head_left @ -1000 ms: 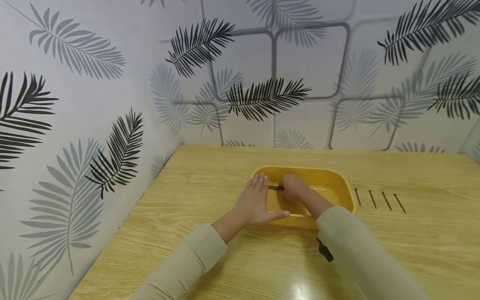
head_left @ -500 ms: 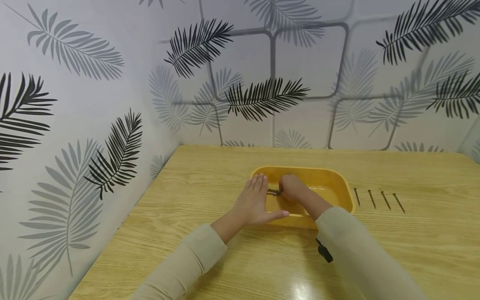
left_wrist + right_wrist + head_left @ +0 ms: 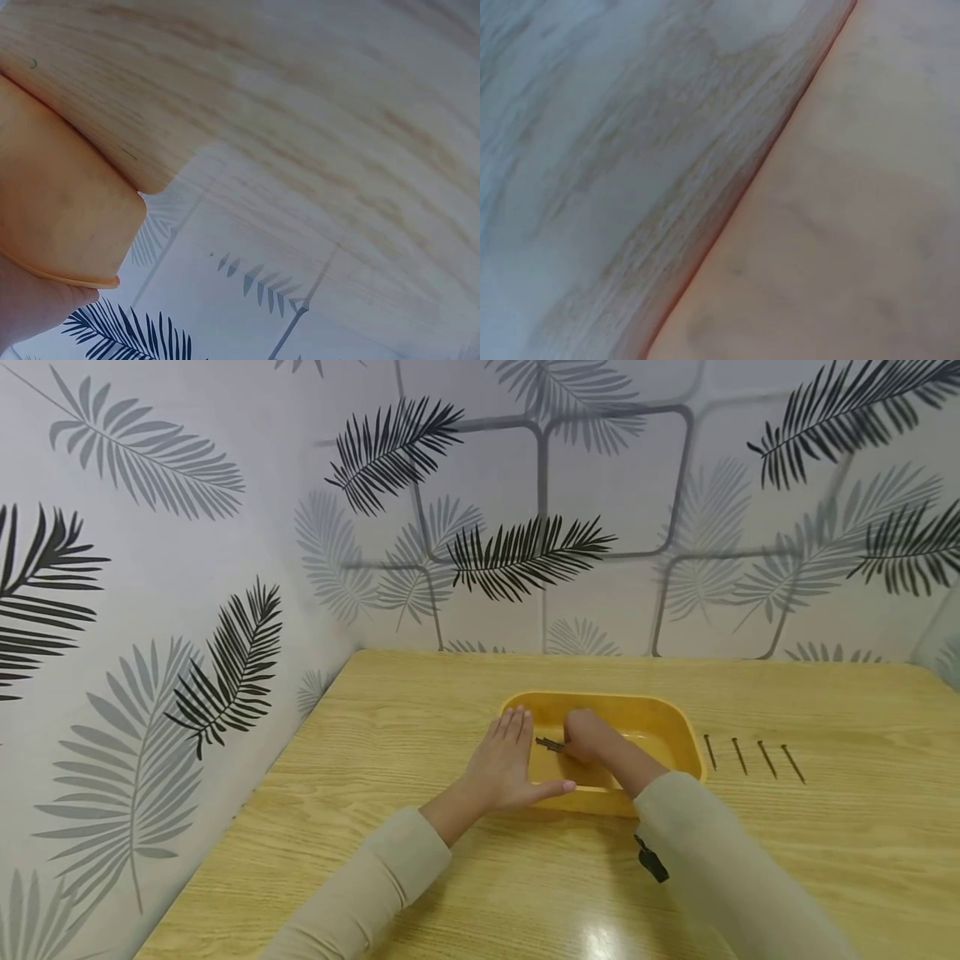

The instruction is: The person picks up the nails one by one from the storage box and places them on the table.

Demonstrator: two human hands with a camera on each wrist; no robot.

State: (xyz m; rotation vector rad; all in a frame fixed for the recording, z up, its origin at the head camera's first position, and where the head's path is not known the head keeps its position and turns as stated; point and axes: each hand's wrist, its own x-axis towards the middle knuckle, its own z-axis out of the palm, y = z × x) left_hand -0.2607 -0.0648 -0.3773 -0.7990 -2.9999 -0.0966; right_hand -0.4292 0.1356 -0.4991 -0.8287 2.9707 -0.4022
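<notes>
A yellow plastic tray (image 3: pixel 678 727) sits on the wooden table (image 3: pixel 420 727). My left hand (image 3: pixel 504 764) lies flat against the tray's left wall, fingers straight, thumb along the near rim. Inside the tray my right hand (image 3: pixel 588 737) is curled round dark nails (image 3: pixel 550 744) whose ends stick out to the left. In the left wrist view the tray's outer wall (image 3: pixel 60 217) fills the left side. The right wrist view shows only the tray's side (image 3: pixel 855 225) and table grain.
Several dark nails (image 3: pixel 750 757) lie in a row on the table just right of the tray. Leaf-patterned walls (image 3: pixel 187 568) close the table at the left and back. Bare tabletop stretches in front and to the left.
My right hand has shifted slightly inside the tray and the nail ends now point lower and more to the left. My left hand stays against the tray.
</notes>
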